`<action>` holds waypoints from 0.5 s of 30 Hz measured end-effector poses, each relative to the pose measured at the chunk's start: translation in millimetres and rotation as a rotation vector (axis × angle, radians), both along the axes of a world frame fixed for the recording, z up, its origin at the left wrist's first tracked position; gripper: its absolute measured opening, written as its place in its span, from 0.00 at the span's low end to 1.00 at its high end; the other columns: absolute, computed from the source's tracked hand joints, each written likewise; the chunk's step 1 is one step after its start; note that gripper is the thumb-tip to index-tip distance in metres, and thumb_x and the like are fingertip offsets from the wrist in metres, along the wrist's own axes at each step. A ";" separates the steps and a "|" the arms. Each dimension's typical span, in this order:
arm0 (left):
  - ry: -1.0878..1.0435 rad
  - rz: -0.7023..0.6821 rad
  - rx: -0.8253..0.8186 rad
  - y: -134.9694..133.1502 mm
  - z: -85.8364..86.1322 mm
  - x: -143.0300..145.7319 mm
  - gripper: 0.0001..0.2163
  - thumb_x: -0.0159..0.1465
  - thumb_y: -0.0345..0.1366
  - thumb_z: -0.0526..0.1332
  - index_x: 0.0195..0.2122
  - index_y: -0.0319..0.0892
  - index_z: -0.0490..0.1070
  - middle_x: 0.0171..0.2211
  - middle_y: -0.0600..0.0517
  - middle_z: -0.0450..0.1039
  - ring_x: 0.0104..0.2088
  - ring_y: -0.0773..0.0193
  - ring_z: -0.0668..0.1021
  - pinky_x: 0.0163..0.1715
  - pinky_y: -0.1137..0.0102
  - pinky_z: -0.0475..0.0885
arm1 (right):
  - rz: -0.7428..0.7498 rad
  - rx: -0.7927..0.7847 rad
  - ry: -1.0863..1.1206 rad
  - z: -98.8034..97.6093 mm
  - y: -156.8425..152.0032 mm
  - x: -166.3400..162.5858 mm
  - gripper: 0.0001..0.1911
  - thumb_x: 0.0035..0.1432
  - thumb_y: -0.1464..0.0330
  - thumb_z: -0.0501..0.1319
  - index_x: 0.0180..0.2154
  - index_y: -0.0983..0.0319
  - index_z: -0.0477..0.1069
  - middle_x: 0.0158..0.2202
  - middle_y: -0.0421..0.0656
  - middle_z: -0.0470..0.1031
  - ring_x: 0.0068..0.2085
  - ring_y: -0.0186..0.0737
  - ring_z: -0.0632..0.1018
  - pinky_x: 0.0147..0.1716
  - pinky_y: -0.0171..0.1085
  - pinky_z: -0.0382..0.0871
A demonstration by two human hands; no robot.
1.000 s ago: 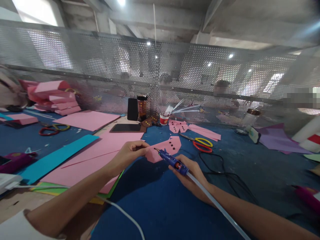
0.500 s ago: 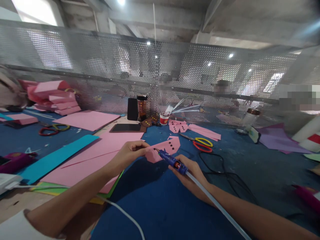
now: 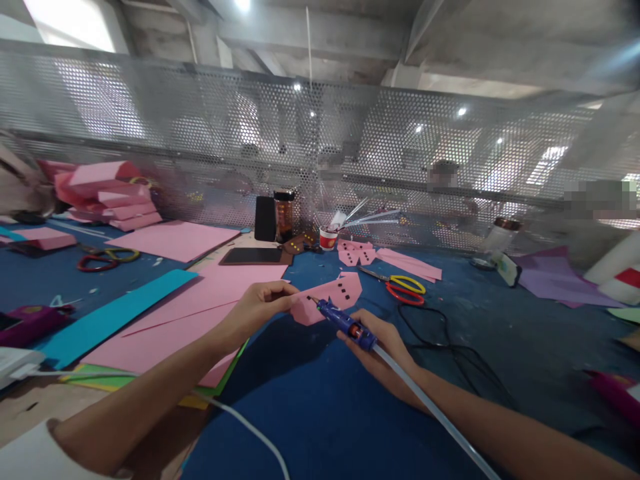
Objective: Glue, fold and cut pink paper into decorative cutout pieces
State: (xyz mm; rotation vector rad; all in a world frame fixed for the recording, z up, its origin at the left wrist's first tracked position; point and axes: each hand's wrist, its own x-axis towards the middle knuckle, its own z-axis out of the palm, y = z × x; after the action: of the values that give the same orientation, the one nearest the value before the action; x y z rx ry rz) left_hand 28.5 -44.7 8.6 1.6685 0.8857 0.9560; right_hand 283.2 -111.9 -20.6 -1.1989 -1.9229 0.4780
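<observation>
My left hand (image 3: 265, 303) pinches the left end of a folded pink paper piece (image 3: 327, 291) with small dark squares on it, raised over the blue table. A blue hot glue gun (image 3: 345, 323) is gripped in my right hand (image 3: 385, 353). Its nozzle points left at the paper, close to a dark square; whether it touches I cannot tell. Out of the gun's back runs a long translucent glue stick (image 3: 425, 400). Behind the held paper lies a similar pink piece with dark squares (image 3: 357, 253).
Scissors with yellow and red handles (image 3: 406, 288) and a black cable (image 3: 450, 343) lie to the right. Pink paper sheets (image 3: 180, 320) and a blue strip (image 3: 120, 317) spread across the left. A red-and-white cup (image 3: 329, 239) and a brown bottle (image 3: 285, 217) stand before the perforated metal screen (image 3: 200, 133).
Almost nothing differs. The pink paper's right end shifts very slightly, while both hands and the glue gun stay in nearly the same place.
</observation>
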 end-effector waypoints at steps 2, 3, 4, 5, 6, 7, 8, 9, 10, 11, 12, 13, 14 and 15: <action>0.003 -0.001 0.002 -0.9 0.8 0.2 0.11 0.63 0.42 0.65 0.36 0.39 0.79 0.34 0.49 0.77 0.37 0.61 0.76 0.40 0.68 0.70 | 0.017 0.004 -0.005 0.4 -0.3 0.2 0.08 0.61 0.63 0.61 0.37 0.61 0.69 0.33 0.42 0.74 0.31 0.36 0.73 0.28 0.31 0.63; 0.002 -0.002 0.000 -1.2 1.2 0.2 0.11 0.63 0.42 0.65 0.36 0.39 0.79 0.35 0.49 0.77 0.38 0.61 0.76 0.40 0.68 0.70 | 0.022 0.006 -0.010 0.7 -0.6 0.3 0.07 0.62 0.63 0.61 0.37 0.61 0.69 0.33 0.42 0.74 0.31 0.36 0.73 0.28 0.31 0.63; -0.001 0.001 -0.001 -1.4 1.5 0.2 0.11 0.63 0.42 0.65 0.36 0.39 0.79 0.35 0.49 0.78 0.38 0.61 0.76 0.40 0.68 0.70 | 0.023 0.007 -0.014 1.0 -0.9 0.5 0.07 0.62 0.63 0.61 0.37 0.61 0.69 0.33 0.42 0.73 0.31 0.36 0.73 0.28 0.31 0.63; -0.004 0.005 -0.001 -1.4 1.7 0.2 0.11 0.63 0.42 0.65 0.36 0.39 0.79 0.34 0.49 0.78 0.37 0.61 0.76 0.40 0.68 0.70 | 0.021 0.006 -0.018 1.2 -1.2 0.7 0.07 0.62 0.63 0.61 0.37 0.61 0.69 0.33 0.42 0.73 0.31 0.36 0.73 0.28 0.31 0.63; -0.007 0.008 -0.001 -1.3 1.8 0.0 0.11 0.62 0.42 0.65 0.36 0.39 0.79 0.34 0.49 0.78 0.37 0.61 0.76 0.40 0.68 0.70 | 0.017 0.004 -0.021 1.4 -1.5 0.8 0.07 0.62 0.63 0.61 0.37 0.61 0.69 0.33 0.42 0.73 0.31 0.36 0.73 0.28 0.31 0.63; -0.008 0.011 0.001 -1.2 1.7 -0.2 0.10 0.62 0.42 0.65 0.36 0.39 0.79 0.34 0.49 0.78 0.37 0.61 0.76 0.40 0.68 0.70 | 0.014 0.002 -0.023 1.4 -1.6 1.0 0.07 0.61 0.63 0.61 0.37 0.61 0.69 0.32 0.41 0.73 0.30 0.36 0.73 0.28 0.31 0.63; -0.006 0.015 0.003 -1.0 1.6 -0.4 0.11 0.62 0.42 0.65 0.36 0.39 0.79 0.34 0.49 0.78 0.37 0.60 0.77 0.40 0.68 0.71 | 0.013 -0.001 -0.026 1.4 -1.7 1.1 0.08 0.61 0.63 0.61 0.37 0.61 0.69 0.32 0.41 0.73 0.30 0.35 0.72 0.27 0.31 0.63; -0.003 0.017 0.006 -0.9 1.5 -0.6 0.11 0.62 0.42 0.65 0.36 0.39 0.79 0.35 0.48 0.78 0.37 0.60 0.77 0.40 0.67 0.71 | 0.015 -0.001 -0.029 1.3 -1.8 1.2 0.08 0.61 0.63 0.61 0.37 0.61 0.69 0.32 0.41 0.73 0.29 0.35 0.72 0.27 0.31 0.63; 0.000 0.017 0.009 -0.8 1.4 -0.7 0.11 0.62 0.42 0.65 0.36 0.38 0.78 0.35 0.48 0.79 0.37 0.59 0.77 0.40 0.67 0.71 | 0.018 -0.002 -0.034 1.3 -1.9 1.3 0.08 0.61 0.63 0.61 0.37 0.61 0.69 0.31 0.40 0.73 0.29 0.35 0.72 0.27 0.31 0.62; 0.002 0.015 0.010 -0.7 1.4 -0.8 0.11 0.63 0.42 0.65 0.36 0.39 0.78 0.35 0.48 0.79 0.38 0.59 0.77 0.41 0.66 0.71 | 0.021 -0.003 -0.038 1.2 -1.9 1.3 0.07 0.61 0.63 0.61 0.37 0.61 0.69 0.31 0.40 0.73 0.29 0.35 0.72 0.27 0.31 0.62; 0.003 0.013 0.011 -0.7 1.4 -0.9 0.11 0.63 0.42 0.65 0.36 0.39 0.78 0.36 0.48 0.80 0.38 0.58 0.78 0.41 0.66 0.71 | 0.024 -0.003 -0.039 1.2 -2.1 1.2 0.07 0.62 0.63 0.61 0.37 0.61 0.69 0.31 0.40 0.73 0.29 0.34 0.72 0.26 0.30 0.62; 0.002 0.011 0.013 -0.6 1.4 -0.9 0.11 0.63 0.43 0.65 0.36 0.39 0.78 0.36 0.48 0.80 0.38 0.58 0.78 0.42 0.66 0.71 | 0.027 -0.002 -0.037 1.2 -2.2 1.1 0.07 0.62 0.63 0.61 0.37 0.61 0.69 0.31 0.40 0.73 0.28 0.34 0.72 0.26 0.30 0.62; 0.001 0.008 0.015 -0.6 1.6 -0.9 0.11 0.63 0.43 0.65 0.36 0.39 0.78 0.36 0.48 0.80 0.39 0.58 0.78 0.42 0.66 0.71 | 0.030 -0.002 -0.034 1.1 -2.3 1.0 0.07 0.62 0.63 0.61 0.37 0.61 0.69 0.31 0.40 0.73 0.29 0.35 0.72 0.26 0.30 0.62; 0.000 0.007 0.018 -0.5 1.7 -0.9 0.11 0.63 0.43 0.65 0.36 0.39 0.78 0.36 0.48 0.80 0.38 0.59 0.78 0.42 0.67 0.70 | 0.030 0.001 -0.029 1.1 -2.3 0.8 0.07 0.62 0.63 0.61 0.37 0.61 0.69 0.31 0.40 0.73 0.29 0.35 0.72 0.26 0.30 0.62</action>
State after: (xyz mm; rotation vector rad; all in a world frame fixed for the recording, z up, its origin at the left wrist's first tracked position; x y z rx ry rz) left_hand 27.6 -45.1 10.3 1.6816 0.8857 0.9711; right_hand 284.0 -114.2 -19.5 -1.1836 -1.9680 0.4773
